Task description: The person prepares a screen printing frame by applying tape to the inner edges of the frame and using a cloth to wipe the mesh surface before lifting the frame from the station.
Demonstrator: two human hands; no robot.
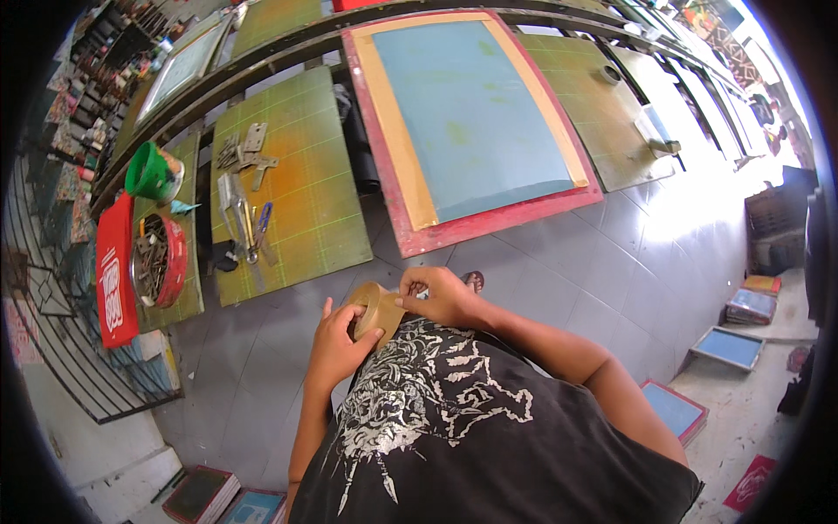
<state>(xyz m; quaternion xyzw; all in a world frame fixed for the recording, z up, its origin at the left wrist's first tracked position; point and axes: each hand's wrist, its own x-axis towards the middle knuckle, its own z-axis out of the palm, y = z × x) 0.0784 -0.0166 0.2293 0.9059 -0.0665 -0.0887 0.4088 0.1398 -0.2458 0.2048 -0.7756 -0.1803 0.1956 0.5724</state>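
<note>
A roll of brown packing tape [374, 307] is in front of my body, gripped by my left hand [338, 341] with the thumb on its near side and fingers about the ring. My right hand [439, 297] pinches the loose end of the tape, where a short strip stands off the roll. Beyond both hands lies a screen-printing frame [410, 242] with a red border and a blue-grey mesh [476, 118]. Strips of brown tape [403, 148] run along the mesh's left, right and top edges.
On the left board [305, 218] lie metal hinge pieces [253, 148], clamps and a blue cutter [264, 218]. Beside it stand a green bucket [150, 179], a red tub of metal parts [171, 262] and red cloth [113, 271]. More frames [731, 347] rest at right.
</note>
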